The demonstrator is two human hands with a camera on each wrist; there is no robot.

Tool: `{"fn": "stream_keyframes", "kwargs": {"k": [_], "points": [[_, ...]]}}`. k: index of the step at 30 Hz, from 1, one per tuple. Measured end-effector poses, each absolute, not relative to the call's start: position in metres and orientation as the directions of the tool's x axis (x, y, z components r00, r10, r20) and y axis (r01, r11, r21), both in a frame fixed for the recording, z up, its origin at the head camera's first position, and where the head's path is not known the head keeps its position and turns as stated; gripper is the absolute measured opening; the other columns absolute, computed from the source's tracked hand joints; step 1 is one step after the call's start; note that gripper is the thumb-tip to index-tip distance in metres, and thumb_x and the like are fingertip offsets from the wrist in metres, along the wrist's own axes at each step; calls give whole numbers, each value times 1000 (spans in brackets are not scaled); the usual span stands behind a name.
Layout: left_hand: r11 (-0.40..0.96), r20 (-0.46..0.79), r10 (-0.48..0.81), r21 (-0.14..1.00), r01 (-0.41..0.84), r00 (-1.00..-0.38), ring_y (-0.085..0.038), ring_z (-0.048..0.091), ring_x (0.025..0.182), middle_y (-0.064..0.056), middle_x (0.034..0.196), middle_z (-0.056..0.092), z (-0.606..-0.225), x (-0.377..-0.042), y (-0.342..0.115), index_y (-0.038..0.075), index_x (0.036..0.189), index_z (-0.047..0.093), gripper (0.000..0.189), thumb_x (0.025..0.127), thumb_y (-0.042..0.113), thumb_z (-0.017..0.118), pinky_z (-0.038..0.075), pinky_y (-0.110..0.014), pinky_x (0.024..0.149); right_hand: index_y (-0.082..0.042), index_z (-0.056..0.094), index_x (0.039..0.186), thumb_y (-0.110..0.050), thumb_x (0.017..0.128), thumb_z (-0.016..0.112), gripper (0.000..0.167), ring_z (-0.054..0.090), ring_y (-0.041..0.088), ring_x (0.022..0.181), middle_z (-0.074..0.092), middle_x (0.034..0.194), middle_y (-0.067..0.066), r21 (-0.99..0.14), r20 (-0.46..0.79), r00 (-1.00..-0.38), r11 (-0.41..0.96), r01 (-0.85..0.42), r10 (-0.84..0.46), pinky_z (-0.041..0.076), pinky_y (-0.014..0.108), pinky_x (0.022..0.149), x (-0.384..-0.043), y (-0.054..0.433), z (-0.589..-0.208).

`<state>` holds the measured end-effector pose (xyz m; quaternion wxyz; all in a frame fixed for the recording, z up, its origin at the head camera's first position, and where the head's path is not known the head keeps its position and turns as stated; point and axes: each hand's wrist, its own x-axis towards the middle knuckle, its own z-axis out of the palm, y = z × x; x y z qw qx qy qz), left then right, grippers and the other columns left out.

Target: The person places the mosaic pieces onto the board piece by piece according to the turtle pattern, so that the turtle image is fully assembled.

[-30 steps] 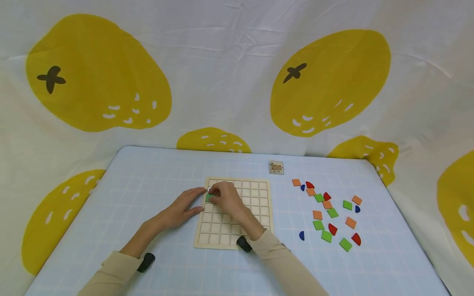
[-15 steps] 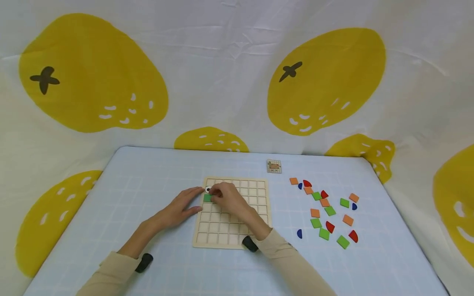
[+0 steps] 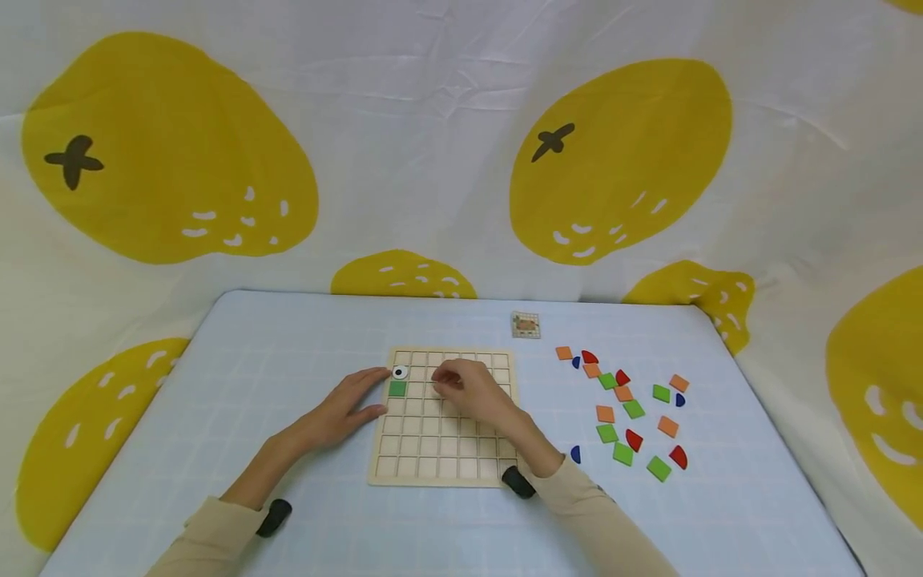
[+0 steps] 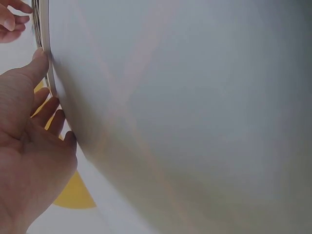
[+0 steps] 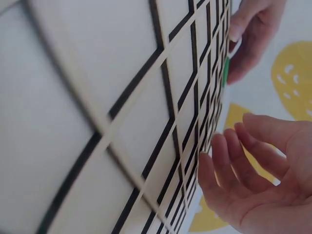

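Note:
A wooden grid board (image 3: pixel 378 465) lies on the table. At its left edge rests my left hand (image 3: pixel 339 407), fingers spread and relaxed, fingertips at the rim; the left wrist view shows the thumb (image 4: pixel 39 61) against that edge. In the far left cells sit a white round eye piece (image 3: pixel 400 372) and, just below it, a dark green square tile (image 3: pixel 397 389). My right hand (image 3: pixel 472 393) is over the middle of the board. In the right wrist view its fingers (image 5: pixel 222 156) are loosely bent, with nothing between them and the thumb.
Right of the board lie several loose pieces: orange squares such as an orange tile (image 3: pixel 605 414), green squares such as a green tile (image 3: pixel 658 469), red wedges such as a red piece (image 3: pixel 678 457) and blue half-discs such as a blue piece (image 3: pixel 575 454). A picture card (image 3: pixel 525 325) lies behind.
My right hand has let go at the board's far left cells and moved right, uncovering the eye piece and the green tile. My left hand stays at the board's edge.

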<state>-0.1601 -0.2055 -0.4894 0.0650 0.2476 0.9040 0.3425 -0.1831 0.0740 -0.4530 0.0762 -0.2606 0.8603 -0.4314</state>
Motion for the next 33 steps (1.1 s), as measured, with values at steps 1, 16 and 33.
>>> {"fn": "stream_keyframes", "kwargs": {"k": [1, 16, 33], "points": [[644, 50, 490, 653, 400, -870, -45, 30, 148, -21, 160, 38, -489, -160, -206, 4, 157, 39, 62, 104, 24, 64, 27, -65, 118, 4, 72, 110, -4, 100, 65, 14, 68, 21, 95, 72, 103, 9, -779, 100, -855, 495, -385, -509, 58, 31, 86, -183, 77, -453], [639, 33, 485, 669, 380, -874, -45, 27, 149, -21, 161, 36, -490, -160, -208, 6, 158, 38, 62, 104, 24, 64, 25, -65, 119, 1, 73, 109, -3, 99, 68, 13, 70, 22, 98, 72, 107, 8, -775, 137, -903, 524, -353, -407, 58, 37, 89, -174, 117, -453], [644, 38, 484, 661, 385, -874, -46, 29, 148, -22, 160, 37, -489, -159, -205, 5, 157, 38, 62, 104, 24, 64, 26, -66, 118, -3, 73, 112, -7, 97, 72, 16, 67, 24, 101, 72, 108, 6, -698, 156, -960, 662, -275, -234, 57, 48, 95, -157, 172, -456]]}}
